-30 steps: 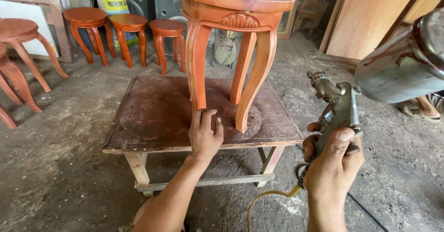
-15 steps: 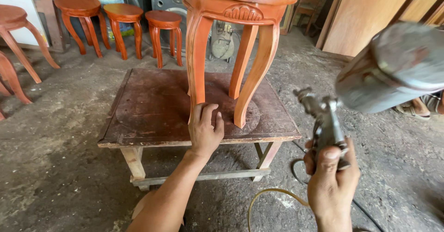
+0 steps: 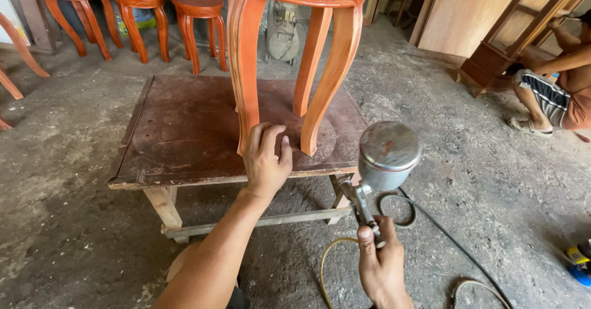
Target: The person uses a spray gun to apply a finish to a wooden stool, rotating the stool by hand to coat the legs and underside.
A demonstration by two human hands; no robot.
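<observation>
Landmark: the orange-stained carved wooden stool (image 3: 295,56) with curved legs; every place below is told from it.
Stool: upright on the low, dark brown, paint-stained wooden surface (image 3: 178,130), near the front edge, its long axis vertical and its seat cut off by the top of the view.
Left hand (image 3: 266,158): lies palm down and unclenched on the surface at the foot of the stool's front left leg (image 3: 246,69), fingertips touching or just short of that leg; it grips nothing.
Right hand (image 3: 381,266): clenched around the handle of the grey metal spray gun (image 3: 363,204) with a round dented metal cup (image 3: 389,155), held in front of and to the right of the stool, off the surface's front right corner.
Key relation: the stool stands ahead and to the left of the spray gun; the left hand is far nearer the stool, at its leg, while the gun is near but apart from the front right leg (image 3: 329,81).
Hoses: a yellowish hose (image 3: 326,266) and a black hose (image 3: 443,235) run over the concrete floor below the right hand.
Behind the stool: three similar orange round stools (image 3: 141,13) stand on the floor to the left.
Far right of the stool: another person (image 3: 557,93) crouches by a wooden cabinet frame (image 3: 523,32).
</observation>
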